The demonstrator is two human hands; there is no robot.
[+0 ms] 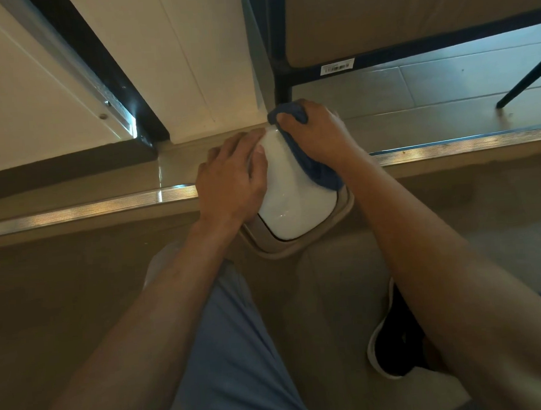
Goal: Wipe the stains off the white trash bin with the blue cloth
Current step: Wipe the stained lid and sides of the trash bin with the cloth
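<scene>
The right hand (317, 131) gripped the blue cloth (311, 166), pressing it to the far side of the white trash bin (290, 190). The left hand (232, 178) lay flat-fingered against the bin's near-left wall (bracing it, I judge). The bin stood just before the metal floor strip (103, 207).

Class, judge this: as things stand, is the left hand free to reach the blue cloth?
Probably yes. The left hand rests on the white trash bin, just across from the blue cloth; only the right hand, gripping the cloth, covers part of it.
</scene>
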